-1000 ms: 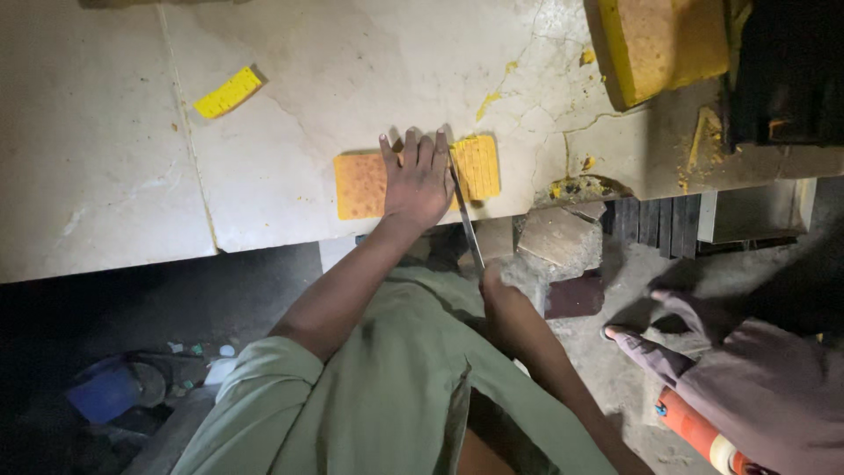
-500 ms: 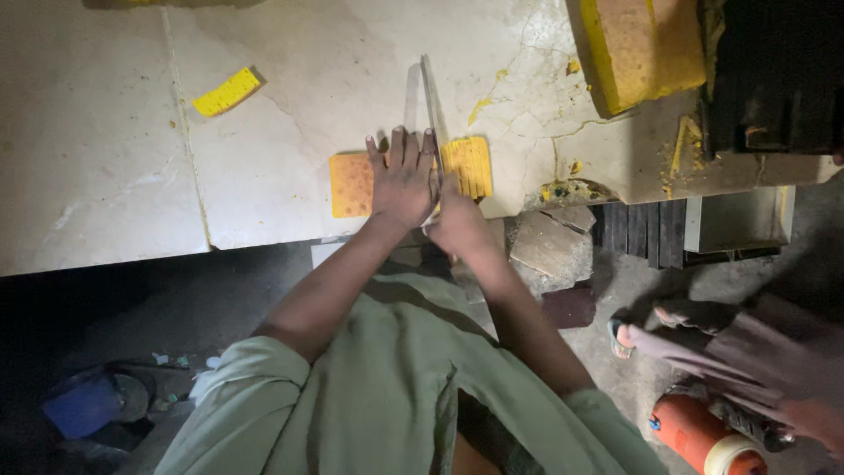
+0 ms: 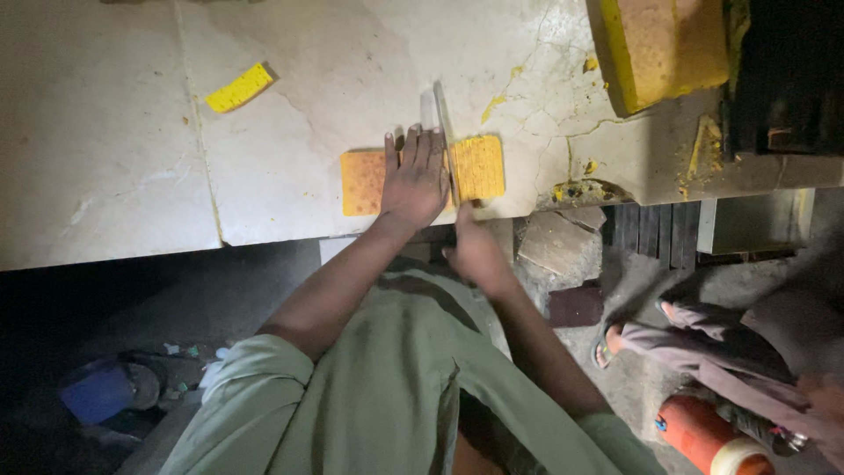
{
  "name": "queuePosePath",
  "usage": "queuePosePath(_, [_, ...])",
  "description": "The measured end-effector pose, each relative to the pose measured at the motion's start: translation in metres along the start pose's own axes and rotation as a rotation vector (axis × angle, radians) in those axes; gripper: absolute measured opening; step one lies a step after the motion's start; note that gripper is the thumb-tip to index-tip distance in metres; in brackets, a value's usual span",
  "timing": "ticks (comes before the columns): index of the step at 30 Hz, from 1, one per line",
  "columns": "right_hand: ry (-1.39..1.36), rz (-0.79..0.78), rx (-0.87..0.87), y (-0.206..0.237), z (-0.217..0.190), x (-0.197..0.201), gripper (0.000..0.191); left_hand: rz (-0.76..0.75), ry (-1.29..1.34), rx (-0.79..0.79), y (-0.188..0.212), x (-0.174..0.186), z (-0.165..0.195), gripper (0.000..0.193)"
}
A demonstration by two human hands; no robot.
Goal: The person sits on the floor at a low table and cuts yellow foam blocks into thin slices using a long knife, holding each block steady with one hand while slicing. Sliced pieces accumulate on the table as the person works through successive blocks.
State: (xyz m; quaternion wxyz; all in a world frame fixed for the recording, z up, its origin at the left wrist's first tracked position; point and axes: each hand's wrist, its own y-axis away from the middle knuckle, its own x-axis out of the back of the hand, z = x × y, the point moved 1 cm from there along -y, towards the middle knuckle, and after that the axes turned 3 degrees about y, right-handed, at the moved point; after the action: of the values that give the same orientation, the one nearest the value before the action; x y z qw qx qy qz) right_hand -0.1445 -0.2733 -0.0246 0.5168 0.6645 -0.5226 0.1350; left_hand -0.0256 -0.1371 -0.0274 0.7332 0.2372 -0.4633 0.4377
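Left hand (image 3: 413,180) lies flat, open, on an orange sponge (image 3: 422,169) at the desk's (image 3: 132,176) near edge; right hand (image 3: 475,251) grips a knife (image 3: 446,141) across it.

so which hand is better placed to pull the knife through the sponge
Right. The right hand already grips the knife lying across the sponge, while the left hand is flat, pinning it.

Pale stone slab worktop (image 3: 114,176), cracked at the right, with a seam at the left. Lying on it: flat orange sponge sheet (image 3: 479,167) at the near edge; small yellow strip (image 3: 238,88) far left; thick yellow-orange foam block (image 3: 659,48) far right; yellow crumbs (image 3: 580,189) near the crack.
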Motion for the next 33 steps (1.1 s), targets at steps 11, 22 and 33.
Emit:
queuePosePath(11, [-0.009,-0.138,0.001,0.090,-0.041,0.040,0.078,-0.049,-0.067,0.014,0.002,0.011,-0.003,0.071])
queuePosePath(22, [0.045,0.051,0.113,0.003,-0.015,-0.006,0.089,-0.018,0.024,-0.014,0.006,-0.001,-0.014,0.069])
queuePosePath(33, [-0.054,-0.148,0.003,0.086,-0.043,0.027,0.077,-0.044,-0.057,0.036,0.008,0.015,-0.014,0.070])
